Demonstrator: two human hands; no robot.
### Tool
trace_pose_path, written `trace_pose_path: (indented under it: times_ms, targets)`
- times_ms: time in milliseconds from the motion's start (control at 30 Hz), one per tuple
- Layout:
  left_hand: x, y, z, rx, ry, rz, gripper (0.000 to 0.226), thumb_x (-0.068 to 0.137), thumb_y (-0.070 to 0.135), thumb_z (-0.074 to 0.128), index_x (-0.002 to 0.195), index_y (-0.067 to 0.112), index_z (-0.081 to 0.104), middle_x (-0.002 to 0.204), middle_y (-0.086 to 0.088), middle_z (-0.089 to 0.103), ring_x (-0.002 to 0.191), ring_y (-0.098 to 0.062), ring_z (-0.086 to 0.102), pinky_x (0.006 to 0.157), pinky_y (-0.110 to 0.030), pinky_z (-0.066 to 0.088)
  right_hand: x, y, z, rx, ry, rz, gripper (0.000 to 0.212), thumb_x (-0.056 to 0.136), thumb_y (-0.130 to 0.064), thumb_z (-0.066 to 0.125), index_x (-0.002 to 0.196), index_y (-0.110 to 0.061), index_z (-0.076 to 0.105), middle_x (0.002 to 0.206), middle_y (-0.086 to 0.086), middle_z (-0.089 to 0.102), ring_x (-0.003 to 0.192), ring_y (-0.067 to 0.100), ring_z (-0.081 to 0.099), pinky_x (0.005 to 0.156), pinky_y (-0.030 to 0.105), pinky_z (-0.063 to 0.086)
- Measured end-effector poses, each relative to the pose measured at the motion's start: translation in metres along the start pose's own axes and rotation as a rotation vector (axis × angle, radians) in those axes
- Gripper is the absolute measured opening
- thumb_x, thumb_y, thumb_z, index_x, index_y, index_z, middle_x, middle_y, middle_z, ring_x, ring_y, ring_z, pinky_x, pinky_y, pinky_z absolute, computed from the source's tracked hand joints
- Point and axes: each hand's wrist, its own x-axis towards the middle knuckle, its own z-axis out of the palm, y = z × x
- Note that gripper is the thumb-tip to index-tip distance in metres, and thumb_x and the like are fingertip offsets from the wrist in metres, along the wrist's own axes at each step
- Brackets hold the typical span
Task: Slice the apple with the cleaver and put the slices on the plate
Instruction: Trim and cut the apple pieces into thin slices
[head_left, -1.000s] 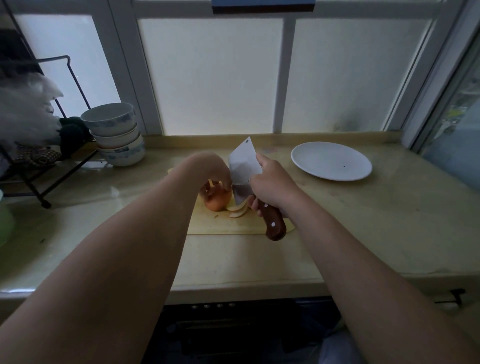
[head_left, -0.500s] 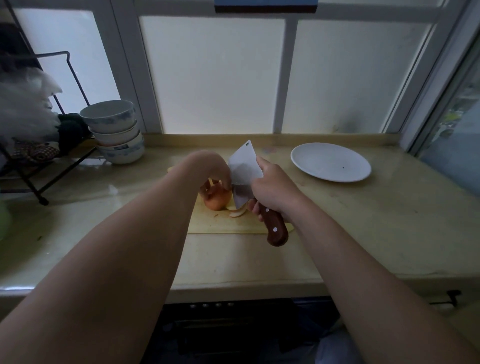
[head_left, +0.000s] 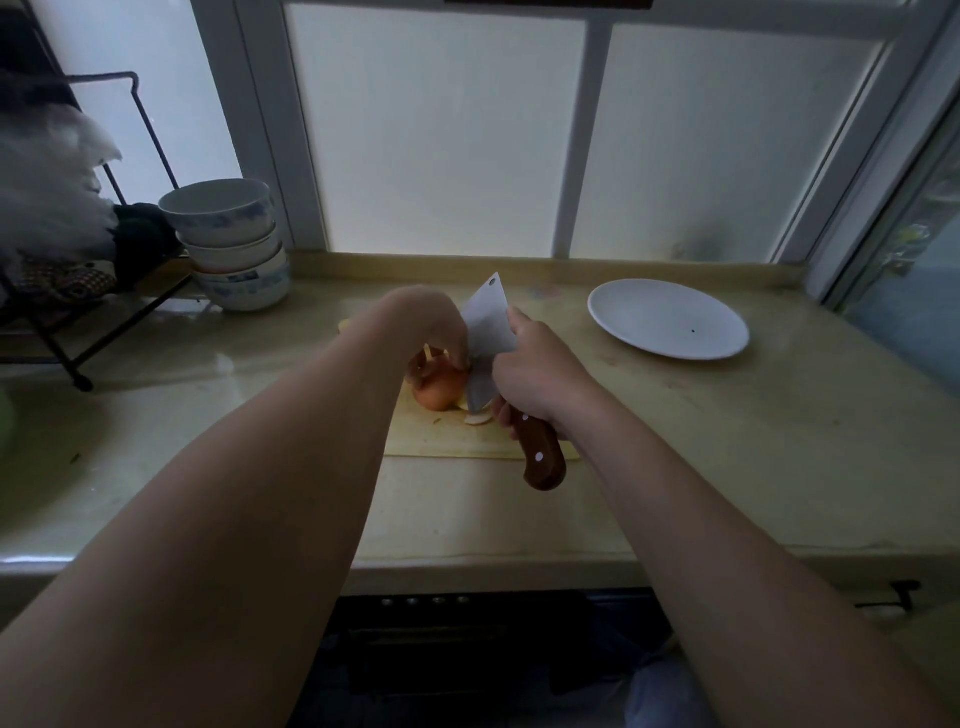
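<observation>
Beige surface, yellow board mid-way, and the plate off right holds no slices yet. Right hand grips the cleaver, blade biting the apple on the board; left hand curls over it. One slice lies cut, and most is left.
</observation>
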Motion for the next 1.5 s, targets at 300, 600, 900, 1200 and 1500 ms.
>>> trace_pose_path:
  times_ms: [300,600,900,1200,1500]
  targets:
    - [0.003,-0.001,0.000,0.014,-0.006,0.016,0.058,0.094,0.009,0.067,0.145,-0.006,0.042,0.138,-0.029,0.050,0.120,-0.044,0.058,0.105,-0.049,0.049,0.009,0.002,0.012,-0.078,0.003,-0.028,0.094,0.088,0.005,0.044,0.167,-0.033,0.009,0.090,0.017,0.070,0.049,0.019,0.063,0.044,0.028,0.051]
    - [0.001,-0.002,0.000,-0.002,0.021,0.047,0.055,0.095,0.008,0.066,0.143,-0.006,0.045,0.137,-0.027,0.052,0.117,-0.042,0.061,0.102,-0.048,0.052,0.025,0.001,0.019,-0.221,-0.031,-0.050,0.078,0.093,0.001,0.042,0.163,-0.025,0.018,0.077,0.016,0.072,0.042,0.017,0.063,0.043,0.027,0.050]
    - [-0.005,-0.003,0.004,-0.004,0.056,0.043,0.053,0.096,0.009,0.065,0.142,-0.007,0.045,0.138,-0.028,0.051,0.117,-0.042,0.062,0.102,-0.047,0.052,0.024,-0.002,0.017,-0.273,-0.037,-0.050,0.068,0.097,-0.005,0.045,0.161,-0.019,0.023,0.088,0.016,0.074,0.052,0.020,0.066,0.051,0.033,0.055]
    - [-0.014,-0.007,0.004,-0.052,0.067,0.057,0.054,0.091,0.009,0.072,0.137,-0.008,0.048,0.132,-0.026,0.055,0.113,-0.041,0.063,0.096,-0.048,0.056,0.008,0.002,0.027,-0.307,-0.049,-0.063,0.074,0.100,-0.009,0.045,0.166,-0.022,0.013,0.083,0.011,0.070,0.042,0.011,0.063,0.036,0.019,0.044]
    - [-0.018,-0.009,0.005,-0.096,0.097,0.042,0.056,0.090,0.011,0.075,0.137,-0.004,0.050,0.131,-0.026,0.056,0.110,-0.039,0.064,0.094,-0.046,0.057,0.006,0.009,0.013,-0.120,-0.057,-0.013,0.086,0.088,0.006,0.049,0.164,-0.029,0.025,0.089,0.012,0.072,0.045,0.014,0.065,0.042,0.025,0.049]
